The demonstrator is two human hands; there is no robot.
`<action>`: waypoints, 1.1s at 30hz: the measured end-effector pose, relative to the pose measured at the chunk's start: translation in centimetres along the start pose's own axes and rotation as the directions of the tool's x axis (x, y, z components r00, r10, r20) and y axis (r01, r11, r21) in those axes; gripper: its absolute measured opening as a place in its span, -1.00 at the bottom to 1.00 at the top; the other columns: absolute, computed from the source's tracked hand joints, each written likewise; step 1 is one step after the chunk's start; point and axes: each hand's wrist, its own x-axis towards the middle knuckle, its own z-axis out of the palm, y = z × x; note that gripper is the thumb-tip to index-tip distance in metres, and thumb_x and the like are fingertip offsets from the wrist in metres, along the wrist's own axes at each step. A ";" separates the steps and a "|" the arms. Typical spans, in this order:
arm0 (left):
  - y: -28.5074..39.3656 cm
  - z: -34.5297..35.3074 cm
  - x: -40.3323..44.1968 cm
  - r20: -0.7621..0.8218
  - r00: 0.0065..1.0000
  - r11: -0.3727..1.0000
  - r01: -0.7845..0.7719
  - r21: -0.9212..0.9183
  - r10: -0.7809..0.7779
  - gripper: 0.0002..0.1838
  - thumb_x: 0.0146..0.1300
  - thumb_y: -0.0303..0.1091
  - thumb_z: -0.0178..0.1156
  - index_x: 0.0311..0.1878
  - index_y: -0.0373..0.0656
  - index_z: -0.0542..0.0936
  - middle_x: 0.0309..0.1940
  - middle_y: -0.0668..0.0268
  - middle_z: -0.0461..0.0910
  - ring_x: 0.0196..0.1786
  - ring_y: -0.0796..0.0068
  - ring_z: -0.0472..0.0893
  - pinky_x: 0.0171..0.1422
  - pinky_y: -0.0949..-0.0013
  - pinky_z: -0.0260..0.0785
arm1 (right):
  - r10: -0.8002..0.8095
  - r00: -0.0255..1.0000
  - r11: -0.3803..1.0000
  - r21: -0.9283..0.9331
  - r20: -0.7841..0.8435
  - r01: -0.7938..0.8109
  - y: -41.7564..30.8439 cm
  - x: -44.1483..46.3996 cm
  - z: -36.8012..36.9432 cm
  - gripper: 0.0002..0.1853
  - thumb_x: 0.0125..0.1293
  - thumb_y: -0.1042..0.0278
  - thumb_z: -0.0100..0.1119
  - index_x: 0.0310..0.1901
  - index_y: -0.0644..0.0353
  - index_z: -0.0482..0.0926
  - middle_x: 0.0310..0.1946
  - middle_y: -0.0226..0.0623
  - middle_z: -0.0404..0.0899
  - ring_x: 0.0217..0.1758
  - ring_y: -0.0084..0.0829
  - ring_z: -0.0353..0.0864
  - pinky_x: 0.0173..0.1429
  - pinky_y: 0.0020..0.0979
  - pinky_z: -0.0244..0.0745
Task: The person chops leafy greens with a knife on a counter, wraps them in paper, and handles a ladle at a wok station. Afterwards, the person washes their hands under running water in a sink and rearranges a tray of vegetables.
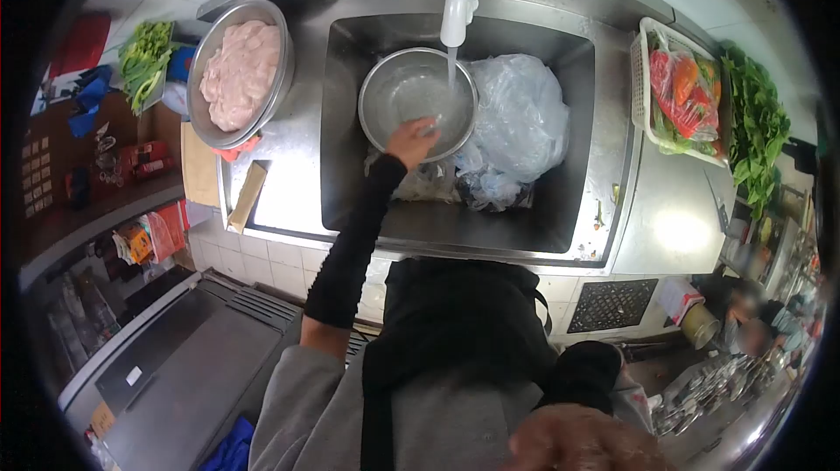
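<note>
Inside the sink a round metal bowl holds clear water. A stream runs into it from the white faucet above. My left hand reaches over the bowl's near rim, its partly stretched fingers above or in the water; I see nothing held in it. Against the bowl's right side rests a big bundle of clear plastic bags. Crumpled smaller bags lie below that bundle. My right hand is close to the camera at the bottom edge, blurred and cut off, so its fingers cannot be made out.
The metal sink has steep walls. A metal basin of pale pink raw meat stands on the left counter. On the right are a white basket with bagged peppers, leafy greens and a knife.
</note>
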 end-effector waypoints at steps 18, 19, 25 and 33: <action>4.7 -0.8 3.0 0.052 0.973 0.735 0.203 -0.647 -0.223 -0.60 0.48 -0.23 0.28 0.24 -0.29 0.62 0.12 0.26 0.69 0.15 0.44 0.66 0.16 0.36 0.55 | 0.368 0.929 0.474 -0.851 -0.041 -0.226 3.9 2.3 -14.3 -0.76 0.49 0.36 0.14 0.03 0.30 0.67 -0.04 -0.08 0.72 0.02 -0.09 0.75 0.02 -0.25 0.65; 5.8 -0.2 5.2 0.088 0.988 0.663 0.150 -0.734 -0.126 -0.59 0.48 -0.28 0.26 0.25 -0.37 0.58 0.14 0.20 0.67 0.19 0.38 0.65 0.23 0.32 0.55 | 0.362 0.927 0.358 -0.904 -0.096 -0.234 6.4 1.9 -18.0 -0.77 0.49 0.36 0.15 0.02 0.29 0.68 -0.03 -0.09 0.72 0.02 -0.09 0.75 0.02 -0.26 0.65; 4.8 -2.3 14.4 0.278 0.958 0.582 0.263 -0.769 -0.066 -0.64 0.46 -0.60 0.16 0.22 -0.61 0.45 0.26 -0.06 0.55 0.28 0.18 0.61 0.49 0.26 0.46 | 0.183 0.874 0.459 -0.747 -0.451 -0.481 20.5 0.2 -31.6 -0.77 0.48 0.49 0.15 0.08 0.26 0.70 -0.21 -0.18 0.76 -0.36 -0.58 0.52 -0.18 -0.42 0.53; 9.5 -11.9 18.0 0.271 0.922 0.909 0.343 -0.238 -0.277 -0.68 0.47 -0.27 0.28 0.12 -0.32 0.61 0.01 0.23 0.68 -0.03 0.28 0.69 -0.04 -0.01 0.65 | 0.288 0.534 0.735 -0.173 -0.795 -0.655 32.6 6.3 -37.3 -0.84 0.37 0.55 0.20 -0.12 0.46 0.67 -0.18 -0.13 0.73 -0.28 -0.33 0.76 -0.09 -0.30 0.76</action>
